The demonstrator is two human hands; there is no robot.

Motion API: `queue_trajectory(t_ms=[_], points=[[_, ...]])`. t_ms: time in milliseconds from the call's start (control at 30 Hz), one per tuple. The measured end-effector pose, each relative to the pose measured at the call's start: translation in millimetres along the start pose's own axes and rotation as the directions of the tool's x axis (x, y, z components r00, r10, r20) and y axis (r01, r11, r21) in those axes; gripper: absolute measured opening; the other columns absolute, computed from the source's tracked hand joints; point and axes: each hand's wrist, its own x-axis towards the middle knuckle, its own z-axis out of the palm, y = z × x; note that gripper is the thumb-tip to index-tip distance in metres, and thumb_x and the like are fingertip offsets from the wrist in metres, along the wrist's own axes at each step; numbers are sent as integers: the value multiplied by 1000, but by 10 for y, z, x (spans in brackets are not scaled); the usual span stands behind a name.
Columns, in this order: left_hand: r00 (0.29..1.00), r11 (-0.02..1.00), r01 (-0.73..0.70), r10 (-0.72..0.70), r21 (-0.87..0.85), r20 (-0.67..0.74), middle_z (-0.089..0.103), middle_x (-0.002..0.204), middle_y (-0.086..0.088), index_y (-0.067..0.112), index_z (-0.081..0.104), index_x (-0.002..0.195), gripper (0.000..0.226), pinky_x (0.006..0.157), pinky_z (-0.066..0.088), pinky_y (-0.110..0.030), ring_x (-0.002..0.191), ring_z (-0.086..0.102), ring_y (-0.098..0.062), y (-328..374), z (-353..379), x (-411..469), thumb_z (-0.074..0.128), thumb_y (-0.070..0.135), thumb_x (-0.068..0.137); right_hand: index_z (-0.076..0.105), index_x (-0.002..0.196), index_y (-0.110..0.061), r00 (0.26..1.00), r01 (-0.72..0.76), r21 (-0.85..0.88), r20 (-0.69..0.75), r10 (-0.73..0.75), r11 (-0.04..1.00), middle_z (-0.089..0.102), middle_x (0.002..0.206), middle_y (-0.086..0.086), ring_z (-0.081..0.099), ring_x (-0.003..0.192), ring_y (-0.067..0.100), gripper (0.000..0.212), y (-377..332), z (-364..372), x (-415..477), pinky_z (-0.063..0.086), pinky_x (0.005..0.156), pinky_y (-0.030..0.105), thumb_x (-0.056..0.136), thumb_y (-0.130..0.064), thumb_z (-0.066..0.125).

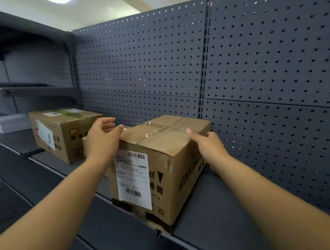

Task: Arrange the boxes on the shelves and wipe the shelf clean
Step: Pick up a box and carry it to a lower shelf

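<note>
Arranging step: left hand fingers spread loosely, right hand fingers hidden beside the box; next, probably clasp both sides.

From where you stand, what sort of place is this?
Probably a shop or stockroom being stocked: a dark metal shelf backed by pegboard panels, a taped cardboard box with a barcode label, and a second box to its left.
</note>
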Motion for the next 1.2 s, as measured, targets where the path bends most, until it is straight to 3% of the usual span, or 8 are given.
queue_trajectory(t_ms=[133, 267, 433, 633, 867, 1033, 1200], points=[[995, 995, 100, -99, -12, 30, 62, 107, 5, 22, 58, 118, 37, 85, 47, -36, 98, 57, -16, -129, 73, 132, 64, 34, 84, 24, 148, -15, 998, -46, 58, 47, 43, 997, 32, 153, 8, 38, 134, 34, 108, 32, 94, 204, 36, 107, 56, 64, -73, 59], [971, 972, 221, -212, -77, 113, 68, 102, -2, 21, 66, 109, 29, 70, 48, -31, 89, 62, -20, -179, 128, 194, 61, 35, 84, 18, 150, -19, 994, -76, 121, 82, 66, 990, 30, 153, 8, 36, 135, 36, 102, 121, 156, 320, 34, 106, 60, 70, -68, 61], [903, 915, 390, -358, -105, 239, 68, 72, -6, 13, 68, 95, 27, 65, 50, -34, 65, 64, -24, -154, 77, 222, 67, 35, 79, 22, 147, -20, 996, -78, 150, 58, 70, 986, 36, 148, 8, 43, 129, 35, 107, 121, 238, 308, 38, 104, 57, 59, -68, 59], [895, 928, 363, -323, -82, 307, 67, 72, -6, 10, 68, 86, 17, 62, 46, -32, 63, 61, -22, -114, -13, 200, 65, 26, 82, 24, 146, -11, 1000, -19, 160, 14, 17, 987, 41, 144, 9, 45, 126, 30, 83, 87, 261, 223, 39, 106, 51, 83, -49, 60], [900, 924, 344, -274, -169, 338, 70, 85, -8, 14, 70, 86, 13, 66, 49, -33, 75, 64, -24, -78, -324, 150, 66, 25, 81, 37, 142, -13, 994, 74, 193, -96, -56, 978, 52, 137, 4, 52, 120, 26, 78, -66, 411, -219, 42, 105, 47, 76, -46, 64], [910, 929, 293, -200, -224, 364, 72, 99, -10, 15, 74, 93, 18, 78, 50, -37, 90, 65, -26, -27, -610, 43, 67, 24, 79, 53, 127, -18, 977, 137, 236, -195, -92, 962, 63, 118, 0, 60, 106, 22, 49, -138, 466, -627, 47, 99, 46, 82, -35, 64], [885, 906, 312, -167, -286, 434, 72, 100, -7, 21, 74, 85, 11, 89, 51, -45, 100, 65, -30, -28, -932, -190, 67, 24, 78, 58, 120, -18, 948, 201, 224, -289, -132, 953, 65, 114, 0, 62, 104, 22, 39, -161, 490, -1136, 49, 97, 46, 83, -29, 63]])
